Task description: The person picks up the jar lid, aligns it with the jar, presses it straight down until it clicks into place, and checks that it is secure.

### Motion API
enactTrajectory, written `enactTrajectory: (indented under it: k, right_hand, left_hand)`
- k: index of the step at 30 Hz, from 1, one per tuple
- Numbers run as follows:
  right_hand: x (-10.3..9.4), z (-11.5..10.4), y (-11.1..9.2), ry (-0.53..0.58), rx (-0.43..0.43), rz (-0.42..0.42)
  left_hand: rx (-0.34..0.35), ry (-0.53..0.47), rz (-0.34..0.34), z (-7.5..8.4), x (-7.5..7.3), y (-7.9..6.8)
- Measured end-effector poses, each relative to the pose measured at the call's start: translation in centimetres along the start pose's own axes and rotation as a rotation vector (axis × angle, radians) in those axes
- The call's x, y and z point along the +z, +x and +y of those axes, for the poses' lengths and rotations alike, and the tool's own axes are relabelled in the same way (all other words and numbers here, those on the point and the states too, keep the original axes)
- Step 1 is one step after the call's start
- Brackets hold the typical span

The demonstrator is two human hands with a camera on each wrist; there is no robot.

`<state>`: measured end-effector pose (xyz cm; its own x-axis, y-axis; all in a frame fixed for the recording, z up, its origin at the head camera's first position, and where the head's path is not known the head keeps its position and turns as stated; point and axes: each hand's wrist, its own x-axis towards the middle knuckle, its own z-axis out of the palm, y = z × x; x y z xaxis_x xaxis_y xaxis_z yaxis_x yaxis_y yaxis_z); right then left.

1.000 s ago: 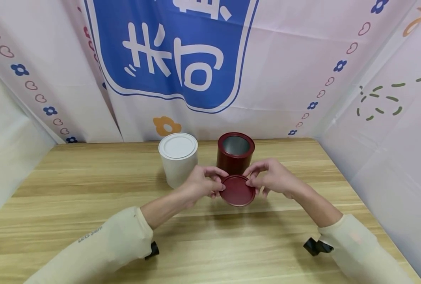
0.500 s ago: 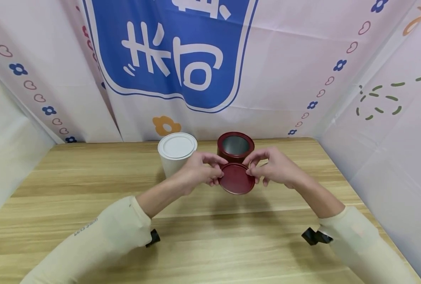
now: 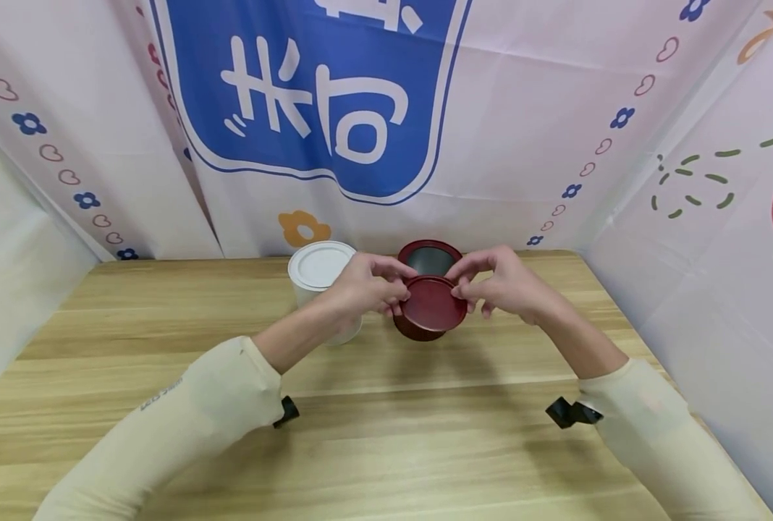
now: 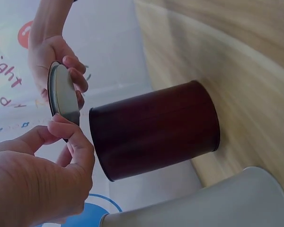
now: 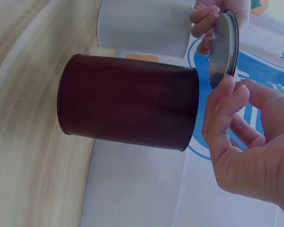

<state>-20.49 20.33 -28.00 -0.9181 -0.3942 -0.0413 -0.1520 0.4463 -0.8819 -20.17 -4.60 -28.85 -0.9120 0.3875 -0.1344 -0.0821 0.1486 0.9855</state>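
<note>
Between both hands a round dark red lid (image 3: 433, 305) is held by its rim, tilted, just above and in front of the open mouth of a dark red can (image 3: 428, 260). My left hand (image 3: 372, 284) pinches the lid's left edge, my right hand (image 3: 500, 284) its right edge. The wrist views show the lid's silvery underside (image 4: 65, 94), apart from the can. Upright on the table, the can (image 5: 128, 101) shows its plain red wall in the right wrist view. To its left stands a white can (image 3: 321, 266) with its lid on, partly covered by my left hand.
The wooden table (image 3: 386, 434) ends at the back against a printed cloth (image 3: 504, 145) with a blue sign. Another cloth (image 3: 706, 239) hangs along the right side. Small black devices (image 3: 572, 412) sit at both sleeves.
Both hands have carried the lid away from the wearer and upward, from in front of the red can to over its near rim. The cans have stayed in place.
</note>
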Motion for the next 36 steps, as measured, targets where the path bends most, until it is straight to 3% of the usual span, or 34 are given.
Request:
enactTrajectory:
  k: [10,36]
  right_hand:
    - [-0.6,-0.7,1.1,0.016,0.004,0.017]
    - [-2.2,-1.4,4.3,-0.104,0.047,0.083]
  left_hand:
    - [-0.025,0.006,0.021,0.9,-0.6,1.2]
    - [-0.038,0.038,0.071,2.2,-1.6,5.0]
